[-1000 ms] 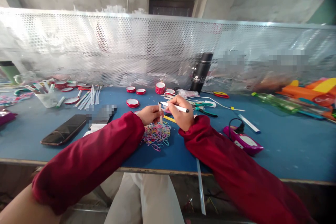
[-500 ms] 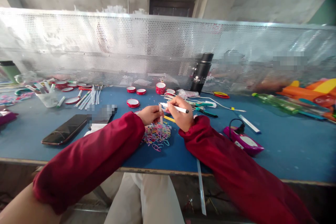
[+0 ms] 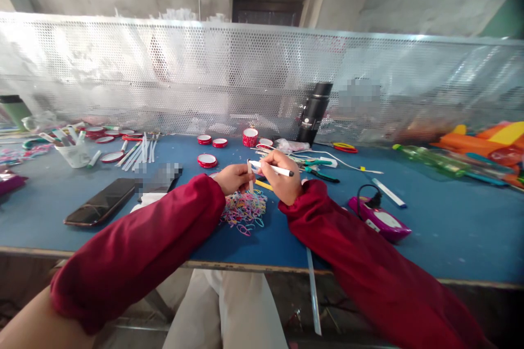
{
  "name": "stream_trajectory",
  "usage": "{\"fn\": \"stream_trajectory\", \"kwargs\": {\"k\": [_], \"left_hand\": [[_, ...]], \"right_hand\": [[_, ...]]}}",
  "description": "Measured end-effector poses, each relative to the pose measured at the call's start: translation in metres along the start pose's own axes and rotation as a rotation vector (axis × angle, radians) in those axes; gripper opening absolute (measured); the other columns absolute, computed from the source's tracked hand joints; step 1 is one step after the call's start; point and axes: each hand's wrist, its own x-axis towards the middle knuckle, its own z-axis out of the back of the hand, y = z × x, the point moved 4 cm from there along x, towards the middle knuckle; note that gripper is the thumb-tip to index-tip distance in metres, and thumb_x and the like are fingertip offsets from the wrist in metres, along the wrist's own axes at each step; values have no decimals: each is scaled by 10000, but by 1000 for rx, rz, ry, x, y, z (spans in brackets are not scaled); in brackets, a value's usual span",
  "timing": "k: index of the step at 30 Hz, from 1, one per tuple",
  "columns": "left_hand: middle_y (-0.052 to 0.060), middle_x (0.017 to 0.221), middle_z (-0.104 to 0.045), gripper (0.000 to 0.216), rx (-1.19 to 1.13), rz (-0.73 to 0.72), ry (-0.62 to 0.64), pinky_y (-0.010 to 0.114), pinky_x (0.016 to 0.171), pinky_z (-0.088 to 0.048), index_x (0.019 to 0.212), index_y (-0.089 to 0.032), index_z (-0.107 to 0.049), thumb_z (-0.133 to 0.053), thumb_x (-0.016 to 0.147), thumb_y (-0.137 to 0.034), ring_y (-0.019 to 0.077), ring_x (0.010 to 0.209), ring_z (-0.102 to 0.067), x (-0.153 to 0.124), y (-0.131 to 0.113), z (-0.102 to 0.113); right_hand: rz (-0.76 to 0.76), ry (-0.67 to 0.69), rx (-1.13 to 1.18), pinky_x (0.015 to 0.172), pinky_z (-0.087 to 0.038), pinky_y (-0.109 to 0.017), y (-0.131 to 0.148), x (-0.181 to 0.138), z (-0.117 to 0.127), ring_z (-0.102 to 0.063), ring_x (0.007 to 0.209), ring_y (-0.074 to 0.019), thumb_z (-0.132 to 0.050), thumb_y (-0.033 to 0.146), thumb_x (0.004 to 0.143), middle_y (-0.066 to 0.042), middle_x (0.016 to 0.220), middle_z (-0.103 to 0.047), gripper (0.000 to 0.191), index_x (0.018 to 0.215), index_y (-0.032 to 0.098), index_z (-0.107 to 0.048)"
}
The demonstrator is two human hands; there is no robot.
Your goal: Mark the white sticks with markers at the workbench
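White slim strip we are pinching upright in our left hand, steadying it against our right hand's pinched white marker pen.

pixelated patch beside phone: unreadable | orange toys: cut by right edge | strip: lower end hidden in left hand

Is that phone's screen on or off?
Off, it seems: the phone lies flat on the table, and its screen is dark with only a faint shine.

Slim white pen ~level, black tip right; white strip upright at its left end.
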Motion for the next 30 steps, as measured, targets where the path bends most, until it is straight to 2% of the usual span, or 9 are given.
{"fn": "stream_trajectory", "kwargs": {"k": [12, 22, 30], "left_hand": [[-30, 541, -539, 151, -48, -5, -4, 197, 451, -352, 785, -138, -546, -551, 844, -276, 72, 436, -480, 0, 0, 0], [-35, 534, -523, 99, -65, 0, -14, 192, 445, -347, 793, -134, -535, -495, 863, -193, 66, 426, -472, -1, -1, 0], [-33, 532, -534, 129, -68, -1, -24, 198, 454, -361, 798, -132, -546, -539, 853, -249, 69, 426, -489, -1, -2, 2]], "right_hand": [[6, 9, 18, 574, -441, -280, 2, 0, 0, -567, 596, -141, -534, 231, 847, 21, 657, -598, 91, 756, 225, -535], [-19, -9, 20, 558, -444, -273, 3, 1, 2, -567, 580, -138, -541, 238, 841, 22, 639, -587, 102, 741, 218, -536], [-38, -23, 29, 557, -455, -278, 1, 2, 3, -575, 576, -143, -546, 248, 833, 22, 631, -596, 102, 735, 221, -537]]}}
